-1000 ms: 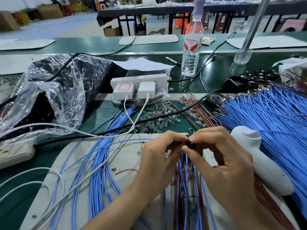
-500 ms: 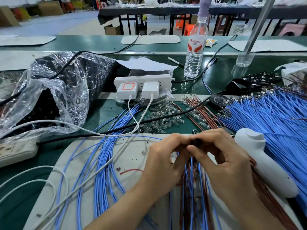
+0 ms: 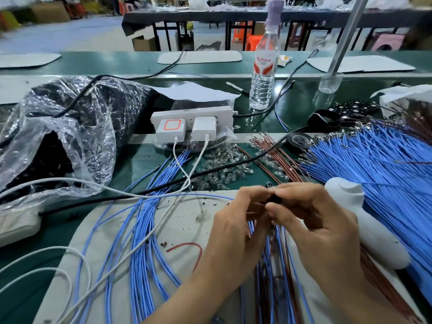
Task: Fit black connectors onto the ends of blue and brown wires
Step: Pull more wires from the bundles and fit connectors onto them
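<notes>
Black connector (image 3: 276, 199): ctr-right, over tabletop (image 3: 140, 164), pinched btwn both hands. Blue/brown wires (image 3: 278, 249) run from it twd 6 o'clock. Left hand (image 3: 238, 230), right hand (image 3: 322, 230): fingers curled, clamped on connector. Clear bag (image 3: 70, 127), 10 o'clock: dark parts inside. Water bottle (image 3: 261, 90), 12 o'clock: holds water.

A: Hands?
B: Left hand (image 3: 233, 228) and right hand (image 3: 313, 225) both pinch a black connector (image 3: 276, 199), near the mat's (image 3: 187, 220) far edge.
A: Wires?
B: Bundle of blue and brown wires (image 3: 271, 265) runs beneath, toward the front edge.
</notes>
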{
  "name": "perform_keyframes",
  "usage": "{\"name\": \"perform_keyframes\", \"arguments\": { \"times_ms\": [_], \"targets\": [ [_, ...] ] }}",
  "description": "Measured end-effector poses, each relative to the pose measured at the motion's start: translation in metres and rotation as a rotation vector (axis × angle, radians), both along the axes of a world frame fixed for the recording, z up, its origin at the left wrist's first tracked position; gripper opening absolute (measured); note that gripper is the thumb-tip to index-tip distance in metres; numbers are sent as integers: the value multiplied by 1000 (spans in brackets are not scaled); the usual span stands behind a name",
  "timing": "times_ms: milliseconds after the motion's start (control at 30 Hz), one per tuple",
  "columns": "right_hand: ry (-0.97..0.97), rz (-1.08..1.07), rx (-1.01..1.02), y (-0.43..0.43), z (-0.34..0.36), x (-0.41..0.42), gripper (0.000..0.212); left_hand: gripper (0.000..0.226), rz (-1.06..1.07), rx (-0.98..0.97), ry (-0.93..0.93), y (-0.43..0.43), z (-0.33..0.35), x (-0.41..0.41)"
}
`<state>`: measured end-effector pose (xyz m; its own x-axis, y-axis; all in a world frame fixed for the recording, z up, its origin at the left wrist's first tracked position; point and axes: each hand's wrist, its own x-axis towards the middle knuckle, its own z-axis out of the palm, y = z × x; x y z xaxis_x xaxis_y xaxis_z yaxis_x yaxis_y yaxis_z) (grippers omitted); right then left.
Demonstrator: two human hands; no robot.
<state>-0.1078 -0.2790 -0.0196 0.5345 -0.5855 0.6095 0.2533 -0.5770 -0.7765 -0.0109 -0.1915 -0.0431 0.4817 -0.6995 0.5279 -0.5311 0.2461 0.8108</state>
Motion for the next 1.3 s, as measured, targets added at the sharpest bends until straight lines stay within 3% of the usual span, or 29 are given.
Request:
{"name": "perform_keyframes", "arguments": {
  "times_ms": [100, 200, 267, 367, 433, 633, 700, 833, 933, 1033, 1167, 1300],
  "targets": [
    [-3, -12, 13, -9, 10, -2, 8, 40, -38, -38, 21, 1, 3, 0],
    [96, -300, -51, -29, 12, -10, 9, 30, 6, -90, -12, 1, 6, 0],
    [450, -467, -279, -41, 8, -10, 10, 26, 30, -99, -27, 1, 7, 1],
    [964, -403, -252, -44, -1, -7, 16, 26, 62, -67, -60, 0, 6, 2],
    [1032, -425, -212, -42, 0, -7, 8, 25, 66, -50, -78, 0, 6, 2],
    [1135, -465, -312, -36, 0, -6, 13, 24, 74, -20, -78, 1, 5, 1],
    [1025, -466, -339, -33, 3, -6, 7, 23, 103, -16, -110, 2, 6, 1],
    [465, -469, -349, -36, 16, -13, 10, 22, 90, -25, -8, 3, 7, 3],
    [233, -255, -325, -25, 19, -12, 4, 21, 38, -14, 94, 3, 8, 1],
    [237, -36, -271, -17, 13, -8, 5, 19, 19, -41, 92, 2, 10, 1],
    [293, 196, -37, -17, 10, -6, 18, 20, -31, -91, 151, 5, 11, 4],
    [346, 268, 97, -22, 10, -6, 24, 17, 8, -133, 273, 5, 12, 4]
  ]
}}
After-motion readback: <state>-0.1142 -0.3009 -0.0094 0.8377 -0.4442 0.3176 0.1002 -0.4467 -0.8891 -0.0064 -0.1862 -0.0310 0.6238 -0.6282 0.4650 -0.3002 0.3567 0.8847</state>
